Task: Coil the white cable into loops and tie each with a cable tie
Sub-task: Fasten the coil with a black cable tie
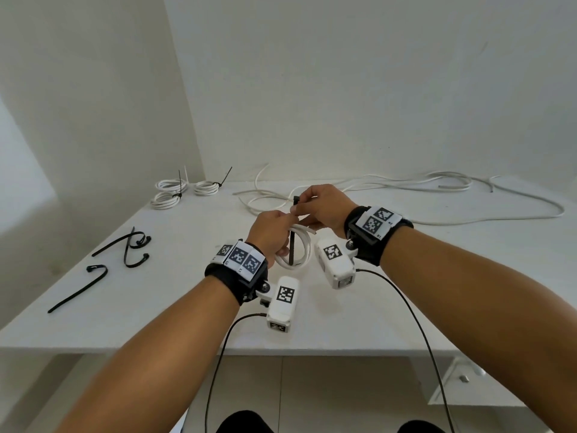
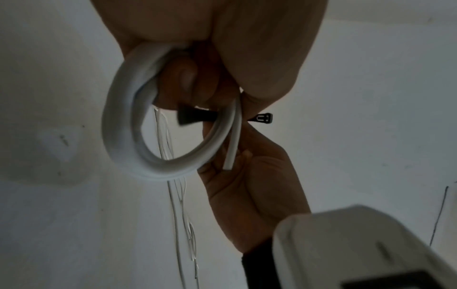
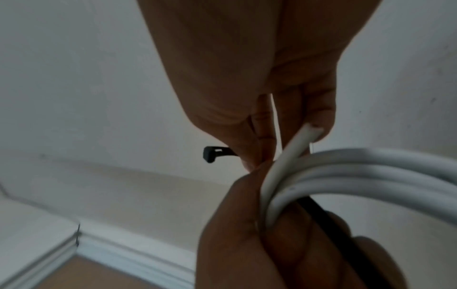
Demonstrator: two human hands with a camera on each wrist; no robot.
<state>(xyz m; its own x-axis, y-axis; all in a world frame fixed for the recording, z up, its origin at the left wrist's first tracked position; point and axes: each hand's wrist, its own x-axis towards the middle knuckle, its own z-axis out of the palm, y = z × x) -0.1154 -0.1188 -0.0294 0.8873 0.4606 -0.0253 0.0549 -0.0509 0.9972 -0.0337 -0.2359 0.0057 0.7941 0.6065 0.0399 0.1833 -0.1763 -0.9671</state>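
Observation:
Above the table's middle, my left hand (image 1: 274,232) grips a small coil of white cable (image 1: 301,250), its fingers curled round the loops. A black cable tie (image 1: 292,245) runs upright through the coil. My right hand (image 1: 315,206) pinches the tie just below its head (image 1: 296,200). In the left wrist view the coil (image 2: 123,125) hangs from my fingers and the tie's strap (image 2: 195,116) crosses inside it, with the head (image 2: 263,118) past the loops. The right wrist view shows the tie head (image 3: 212,154), the coil (image 3: 358,176) and a cut cable end (image 3: 311,130).
Tied white coils (image 1: 170,190) (image 1: 206,186) lie at the table's back left. Loose black cable ties (image 1: 131,245) (image 1: 81,289) lie at the left. A long loose white cable (image 1: 437,182) sprawls along the back and right. The table's front edge (image 1: 312,350) is near my forearms.

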